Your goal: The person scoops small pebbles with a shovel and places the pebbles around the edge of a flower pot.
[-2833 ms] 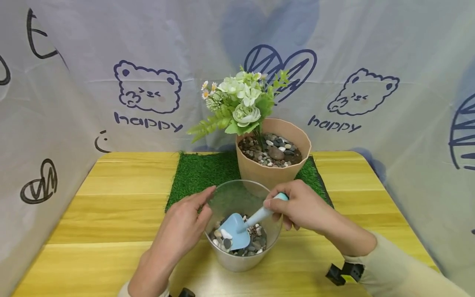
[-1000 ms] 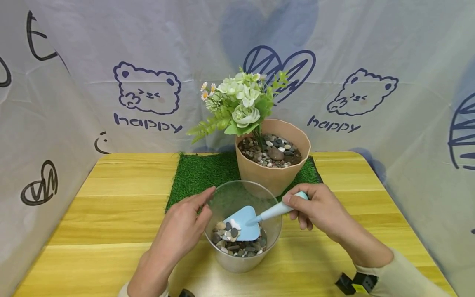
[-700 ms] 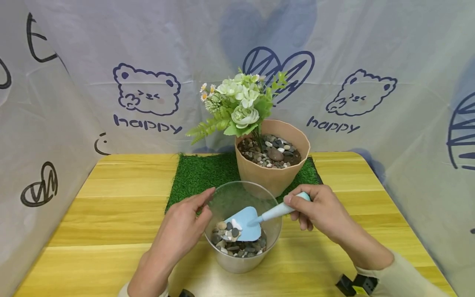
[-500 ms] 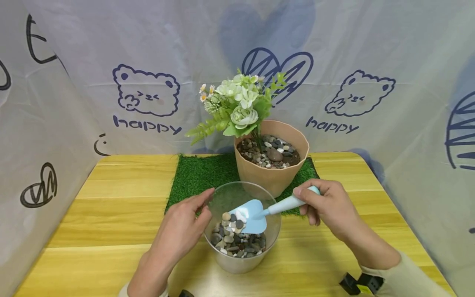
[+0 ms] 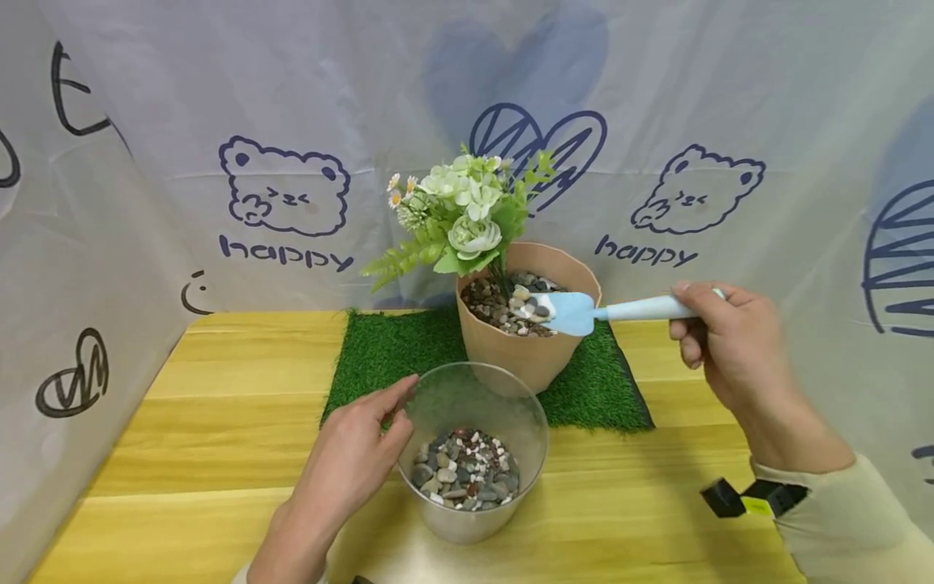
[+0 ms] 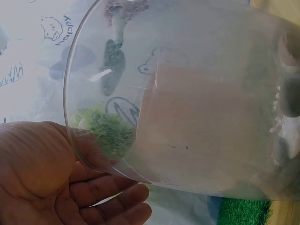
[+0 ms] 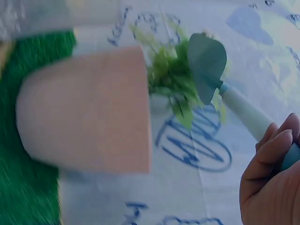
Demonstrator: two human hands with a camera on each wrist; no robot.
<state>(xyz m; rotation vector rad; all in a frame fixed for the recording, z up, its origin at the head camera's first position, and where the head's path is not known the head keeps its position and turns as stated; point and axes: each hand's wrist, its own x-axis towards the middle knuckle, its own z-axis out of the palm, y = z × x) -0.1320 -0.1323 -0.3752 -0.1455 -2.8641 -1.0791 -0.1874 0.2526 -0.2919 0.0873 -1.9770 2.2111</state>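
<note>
Head view, trowel: the blue trowel [image 5: 572,314] lies across the near right rim line of the peach flowerpot [image 5: 507,349], its blade over the pot's mouth.
Head view, load: a small heap of pebbles [image 5: 531,306] sits toward the blade tip; the blade looks nearly level, presumably so that nothing slides off.
Head view, right hand: the right hand [image 5: 737,337] has thumb and fingers clamped on the far end of the handle, likely for reach with the hand well outside the pot.
Head view, left hand: the left hand [image 5: 357,442] rests at the left side of the clear tub [image 5: 467,527], index finger extended to the rim, probably to steady it.
Head view, supply: more stones [image 5: 467,470] cover the tub's bottom; the tub stands just in front of the pot, which seems a short carry.
Head view, pot: it stands on a turf mat [image 5: 594,397], with artificial-looking flowers [image 5: 474,219] rising at its left.
Left wrist view, fingers: loosely bent, close together, touching the tub, not wrapped round it.
Right wrist view, clearance: the blade's underside shows above the rim, apart from it; its load is mostly hidden.
Right wrist view, grip: fingers closed round the handle.
</note>
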